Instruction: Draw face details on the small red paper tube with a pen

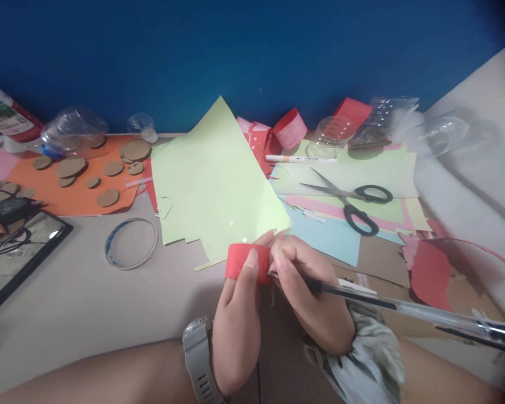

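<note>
The left hand [237, 308] pinches a short, curled red paper band [238, 261] beneath its thumb; the right hand [309, 275], closed around a slim clear-barrelled pen [362, 297], is nearest the band's right end. The pen slants rightward from there, below the pale-green paper sheet's [206, 179] ragged near edge on the grey desk [151, 314].

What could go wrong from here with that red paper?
The pen in the right hand has its tip near the edge of the red paper, so a slip might tear it. The left hand pinches the paper, so squeezing harder could crease it. The scissors lie with blades parted beyond the right hand, so a careless reach might bring a nick.
</note>
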A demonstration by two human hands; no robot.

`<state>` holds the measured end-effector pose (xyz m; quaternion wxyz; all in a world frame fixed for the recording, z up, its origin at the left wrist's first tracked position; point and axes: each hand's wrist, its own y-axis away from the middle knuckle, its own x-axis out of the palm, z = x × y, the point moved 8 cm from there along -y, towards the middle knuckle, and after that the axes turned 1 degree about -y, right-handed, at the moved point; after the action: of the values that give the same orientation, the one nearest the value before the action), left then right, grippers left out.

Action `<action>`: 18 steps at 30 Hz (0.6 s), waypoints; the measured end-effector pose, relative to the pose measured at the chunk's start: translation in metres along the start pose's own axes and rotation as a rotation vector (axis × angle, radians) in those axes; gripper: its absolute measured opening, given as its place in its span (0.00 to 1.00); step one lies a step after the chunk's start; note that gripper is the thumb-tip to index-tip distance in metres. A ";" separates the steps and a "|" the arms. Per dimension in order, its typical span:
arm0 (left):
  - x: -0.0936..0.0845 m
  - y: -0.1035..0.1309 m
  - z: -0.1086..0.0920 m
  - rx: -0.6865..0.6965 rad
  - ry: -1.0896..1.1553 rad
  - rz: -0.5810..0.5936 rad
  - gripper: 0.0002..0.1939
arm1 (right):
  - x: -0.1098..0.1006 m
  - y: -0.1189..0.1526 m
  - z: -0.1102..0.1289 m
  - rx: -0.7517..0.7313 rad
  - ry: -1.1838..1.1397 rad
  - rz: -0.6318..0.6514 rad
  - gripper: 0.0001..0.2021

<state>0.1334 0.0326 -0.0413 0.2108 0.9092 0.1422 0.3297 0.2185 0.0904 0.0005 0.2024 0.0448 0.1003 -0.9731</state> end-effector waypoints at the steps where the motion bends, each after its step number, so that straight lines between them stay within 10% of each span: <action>1: 0.001 0.000 0.000 0.002 0.008 0.000 0.19 | 0.000 0.000 0.000 0.001 0.013 0.002 0.19; 18: -0.001 0.000 -0.002 0.000 -0.002 -0.025 0.18 | -0.001 0.001 -0.002 0.057 -0.122 -0.021 0.21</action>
<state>0.1315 0.0332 -0.0404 0.2151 0.9076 0.1533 0.3264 0.2200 0.0898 -0.0015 0.1967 -0.0101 0.0605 -0.9785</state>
